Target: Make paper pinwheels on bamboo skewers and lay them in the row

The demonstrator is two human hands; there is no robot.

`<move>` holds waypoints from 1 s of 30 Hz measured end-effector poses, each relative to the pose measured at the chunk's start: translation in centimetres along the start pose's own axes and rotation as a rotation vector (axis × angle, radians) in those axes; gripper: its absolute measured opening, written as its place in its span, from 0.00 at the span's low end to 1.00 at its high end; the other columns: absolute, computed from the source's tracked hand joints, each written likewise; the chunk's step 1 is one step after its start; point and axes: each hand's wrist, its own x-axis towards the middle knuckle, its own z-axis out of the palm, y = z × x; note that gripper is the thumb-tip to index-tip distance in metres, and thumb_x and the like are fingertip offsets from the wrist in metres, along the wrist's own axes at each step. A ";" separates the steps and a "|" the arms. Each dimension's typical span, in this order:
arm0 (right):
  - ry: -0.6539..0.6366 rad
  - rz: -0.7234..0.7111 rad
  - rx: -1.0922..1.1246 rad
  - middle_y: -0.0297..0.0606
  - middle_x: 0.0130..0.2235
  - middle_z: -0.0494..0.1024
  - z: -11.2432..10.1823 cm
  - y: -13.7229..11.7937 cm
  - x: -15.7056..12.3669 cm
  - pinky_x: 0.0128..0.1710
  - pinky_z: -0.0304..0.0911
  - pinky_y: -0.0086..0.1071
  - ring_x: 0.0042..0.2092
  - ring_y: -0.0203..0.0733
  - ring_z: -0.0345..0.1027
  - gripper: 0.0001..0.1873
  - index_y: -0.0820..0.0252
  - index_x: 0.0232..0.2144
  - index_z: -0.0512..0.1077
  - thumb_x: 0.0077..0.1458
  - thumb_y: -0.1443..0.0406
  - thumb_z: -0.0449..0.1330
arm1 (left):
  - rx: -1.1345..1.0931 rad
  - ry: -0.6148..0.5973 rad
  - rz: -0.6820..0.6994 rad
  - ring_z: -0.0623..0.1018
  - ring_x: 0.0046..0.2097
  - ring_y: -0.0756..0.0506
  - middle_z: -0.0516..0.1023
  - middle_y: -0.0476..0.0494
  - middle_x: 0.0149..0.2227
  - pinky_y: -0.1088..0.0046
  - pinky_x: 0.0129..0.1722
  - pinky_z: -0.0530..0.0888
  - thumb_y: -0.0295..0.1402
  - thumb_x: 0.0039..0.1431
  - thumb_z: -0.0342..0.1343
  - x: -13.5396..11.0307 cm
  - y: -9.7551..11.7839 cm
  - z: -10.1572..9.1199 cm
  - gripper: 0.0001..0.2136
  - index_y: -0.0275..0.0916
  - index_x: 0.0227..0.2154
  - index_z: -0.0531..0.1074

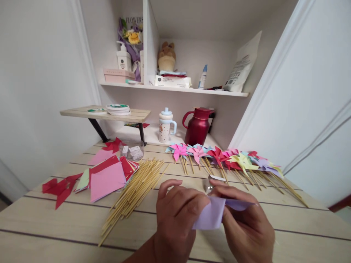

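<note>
A light purple sheet of paper [212, 215] is pinched between both my hands just above the wooden table [55, 226]. My left hand [178, 215] grips its left side with curled fingers. My right hand [246, 223] holds the right side, where a flap of the paper sticks out to the right. Behind my hands lies a small metal object [210, 186], partly hidden. A pile of bamboo sticks [134, 191] lies to the left of my hands. Finished paper pinwheels on sticks [225, 157] lie in a row behind them.
A stack of pink and red paper squares [108, 177] and red paper scraps [59, 188] lie at left. A dark red jug [197, 126] and a child's cup [166, 126] stand at the back. A small riser shelf [105, 113] and a wall shelf [175, 89] hold items.
</note>
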 end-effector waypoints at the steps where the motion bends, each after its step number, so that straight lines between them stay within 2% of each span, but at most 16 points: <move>1: -0.008 -0.004 -0.002 0.37 0.40 0.81 -0.1 0.0 0.1 0.52 0.71 0.43 0.48 0.47 0.76 0.20 0.50 0.49 0.73 0.56 0.73 0.63 | 0.002 -0.009 0.004 0.80 0.33 0.50 0.83 0.53 0.32 0.66 0.48 0.69 0.22 0.61 0.51 0.0 0.0 0.0 0.10 0.44 0.36 0.74; 3: -0.047 -0.043 -0.014 0.38 0.41 0.81 -0.4 0.0 0.4 0.52 0.70 0.46 0.49 0.48 0.75 0.22 0.50 0.50 0.73 0.55 0.74 0.63 | 0.004 -0.022 0.023 0.80 0.33 0.50 0.83 0.53 0.32 0.66 0.48 0.68 0.22 0.62 0.50 0.0 0.0 -0.2 0.11 0.44 0.36 0.74; 5: -0.102 -0.110 -0.024 0.38 0.40 0.81 -0.8 -0.1 0.9 0.53 0.69 0.48 0.51 0.51 0.74 0.19 0.50 0.46 0.75 0.55 0.75 0.63 | 0.005 -0.033 0.043 0.79 0.33 0.50 0.83 0.53 0.33 0.66 0.48 0.67 0.21 0.62 0.49 0.1 -0.1 -0.4 0.11 0.44 0.36 0.74; 7: -0.146 -0.151 -0.012 0.36 0.38 0.81 -1.0 -0.3 1.4 0.53 0.69 0.50 0.48 0.50 0.75 0.17 0.50 0.43 0.76 0.55 0.75 0.62 | 0.015 -0.053 0.066 0.79 0.34 0.50 0.83 0.53 0.33 0.66 0.49 0.66 0.22 0.63 0.48 0.3 -0.1 -0.6 0.12 0.43 0.37 0.74; 10: -0.166 -0.140 0.005 0.34 0.35 0.81 -1.0 -0.6 1.7 0.53 0.68 0.52 0.41 0.47 0.76 0.15 0.51 0.40 0.75 0.55 0.76 0.61 | 0.028 -0.091 0.105 0.80 0.34 0.50 0.84 0.52 0.34 0.65 0.48 0.67 0.22 0.64 0.47 0.5 -0.1 -0.8 0.13 0.43 0.38 0.74; 13: -0.123 -0.095 -0.028 0.35 0.34 0.80 -0.7 -0.6 1.6 0.51 0.68 0.49 0.44 0.47 0.75 0.14 0.51 0.39 0.75 0.56 0.75 0.60 | 0.018 -0.081 0.084 0.79 0.34 0.49 0.83 0.51 0.34 0.65 0.47 0.67 0.21 0.62 0.49 0.3 -0.2 -0.4 0.12 0.43 0.39 0.74; 17: -0.088 0.031 -0.008 0.35 0.35 0.80 -0.1 -0.5 1.5 0.48 0.69 0.40 0.45 0.46 0.75 0.10 0.50 0.36 0.76 0.56 0.72 0.62 | -0.106 -0.050 -0.123 0.78 0.34 0.48 0.81 0.52 0.32 0.65 0.47 0.68 0.22 0.58 0.55 -0.3 -0.7 0.7 0.09 0.43 0.35 0.74; 21: -0.075 0.323 0.112 0.35 0.34 0.80 0.2 -0.4 1.7 0.35 0.70 0.33 0.35 0.41 0.75 0.02 0.52 0.34 0.77 0.57 0.64 0.64 | -0.249 -0.060 -0.388 0.78 0.36 0.47 0.81 0.51 0.32 0.69 0.41 0.71 0.23 0.55 0.62 -0.6 -1.0 1.6 0.07 0.43 0.33 0.76; 25: -0.072 0.477 0.188 0.34 0.29 0.77 0.0 -0.4 2.1 0.32 0.67 0.31 0.31 0.39 0.71 0.04 0.54 0.33 0.78 0.54 0.61 0.66 | -0.335 -0.085 -0.587 0.78 0.39 0.46 0.81 0.50 0.35 0.70 0.41 0.72 0.26 0.53 0.64 -0.8 -1.0 1.9 0.07 0.43 0.34 0.77; 30: 0.009 0.610 0.282 0.35 0.30 0.78 -0.6 0.0 2.4 0.28 0.64 0.28 0.31 0.38 0.68 0.09 0.56 0.32 0.78 0.50 0.59 0.69 | -0.432 -0.064 -0.768 0.76 0.36 0.47 0.79 0.49 0.32 0.72 0.40 0.71 0.30 0.52 0.66 -0.8 -1.2 2.2 0.04 0.41 0.30 0.76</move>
